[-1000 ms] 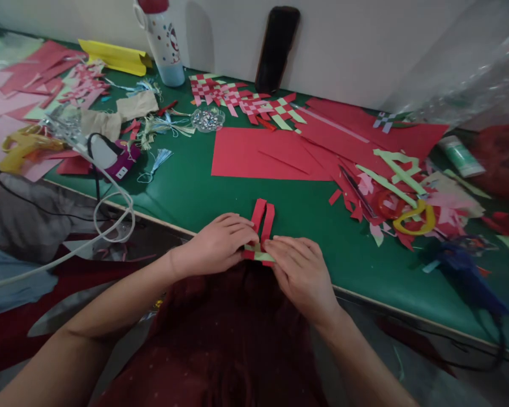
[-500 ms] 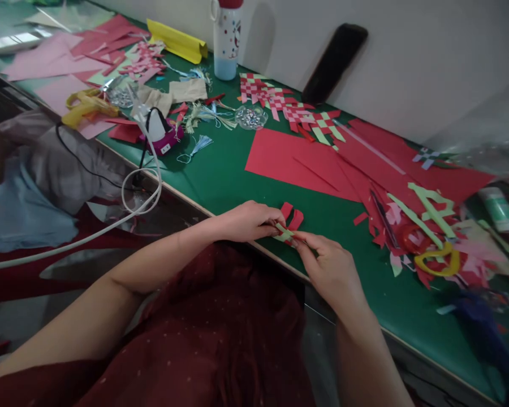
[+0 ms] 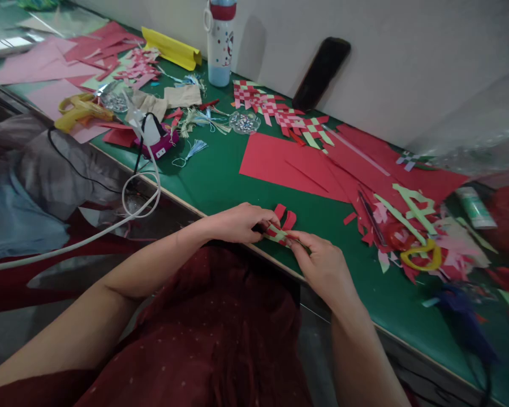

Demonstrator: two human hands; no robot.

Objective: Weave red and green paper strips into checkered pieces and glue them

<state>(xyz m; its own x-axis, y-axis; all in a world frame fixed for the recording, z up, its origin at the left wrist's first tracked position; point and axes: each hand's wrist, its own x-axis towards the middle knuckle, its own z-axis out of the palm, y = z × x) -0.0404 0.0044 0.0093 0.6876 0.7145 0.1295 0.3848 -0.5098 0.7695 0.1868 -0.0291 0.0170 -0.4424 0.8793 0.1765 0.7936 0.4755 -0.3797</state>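
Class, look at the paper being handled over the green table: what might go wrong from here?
1. The left hand and right hand both pinch a small red and pale-green checkered paper piece; uneven pulling might crease it.
2. It is near the front edge of the smooth green table, so it could drop if released.
3. The black rectangular phone, leaning against the white wall, might slide down.

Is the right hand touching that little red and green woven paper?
Touching. The head view shows it: the right hand pinches one end of the woven paper, with no gap between skin and paper.
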